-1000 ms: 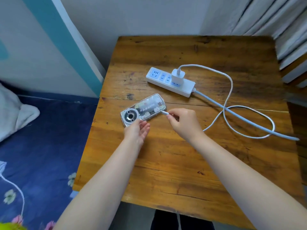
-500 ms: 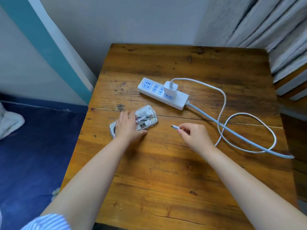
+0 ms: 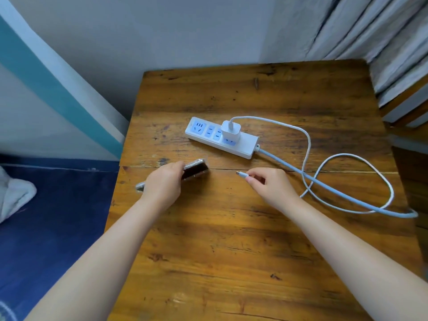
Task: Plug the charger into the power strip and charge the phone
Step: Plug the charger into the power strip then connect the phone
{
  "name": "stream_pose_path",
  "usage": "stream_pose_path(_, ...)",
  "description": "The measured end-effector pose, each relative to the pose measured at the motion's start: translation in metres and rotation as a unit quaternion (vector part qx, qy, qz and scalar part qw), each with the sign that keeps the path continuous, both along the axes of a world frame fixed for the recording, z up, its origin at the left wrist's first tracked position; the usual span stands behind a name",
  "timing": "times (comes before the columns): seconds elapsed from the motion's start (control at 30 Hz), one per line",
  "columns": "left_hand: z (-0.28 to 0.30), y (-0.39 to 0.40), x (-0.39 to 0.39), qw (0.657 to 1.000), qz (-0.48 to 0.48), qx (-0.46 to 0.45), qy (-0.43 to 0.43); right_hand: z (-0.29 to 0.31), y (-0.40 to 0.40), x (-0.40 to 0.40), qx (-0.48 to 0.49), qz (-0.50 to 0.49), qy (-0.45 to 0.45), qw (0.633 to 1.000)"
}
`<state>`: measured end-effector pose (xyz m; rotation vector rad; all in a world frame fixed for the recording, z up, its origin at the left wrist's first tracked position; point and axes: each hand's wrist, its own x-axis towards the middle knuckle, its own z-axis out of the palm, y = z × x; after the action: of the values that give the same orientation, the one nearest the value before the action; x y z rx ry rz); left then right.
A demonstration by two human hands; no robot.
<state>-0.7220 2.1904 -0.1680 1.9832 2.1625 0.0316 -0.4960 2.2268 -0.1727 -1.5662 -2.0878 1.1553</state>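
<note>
A white power strip lies on the wooden table, with a white charger plugged into its right-hand socket. The charger's white cable loops to the right and comes back to my right hand, which pinches the cable plug with its tip pointing left. My left hand grips the phone in its clear case and holds it tilted up on its long edge, dark screen facing me. A gap separates the plug tip from the phone's right end.
The strip's own grey cord runs right over the table edge. A wall with a teal stripe stands at left, a curtain at the back right. A blue bedsheet lies below the table's left edge.
My left hand closed over the phone and tipped it from flat up onto its edge. My right hand drew the cable plug away from the phone's end, to the right.
</note>
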Motion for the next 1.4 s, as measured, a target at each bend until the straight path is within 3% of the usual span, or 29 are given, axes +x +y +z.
stream_pose_path(0.13, -0.001, -0.023, 0.004, 0.993, -0.006, 0.048, -0.104, 0.005, 0.001, -0.008, 0.015, 0.030, 0.005, 0.999)
stream_pose_path(0.33, 0.004, -0.055, 0.006, 0.982, -0.027, 0.091, -0.164, 0.015, -0.019, -0.015, 0.070, 0.086, -0.011, 0.994)
stream_pose_path(0.53, 0.012, -0.073, 0.005, 0.977, -0.048, 0.088, -0.189, 0.017, -0.045, -0.020, 0.130, 0.112, -0.035, 0.985)
stream_pose_path(0.83, 0.014, -0.082, 0.001, 0.976, -0.007, 0.087, -0.197, 0.019, -0.057, -0.029, 0.185, 0.148, -0.046, 0.970)
stream_pose_path(1.17, 0.012, -0.081, 0.000, 0.977, -0.016, 0.061, -0.205, 0.017, -0.062, -0.034, 0.197, 0.166, -0.078, 0.963)
stream_pose_path(1.4, 0.016, -0.080, -0.003, 0.960, 0.013, 0.027, -0.280, 0.032, -0.061, -0.033, 0.118, 0.169, -0.058, 0.977)
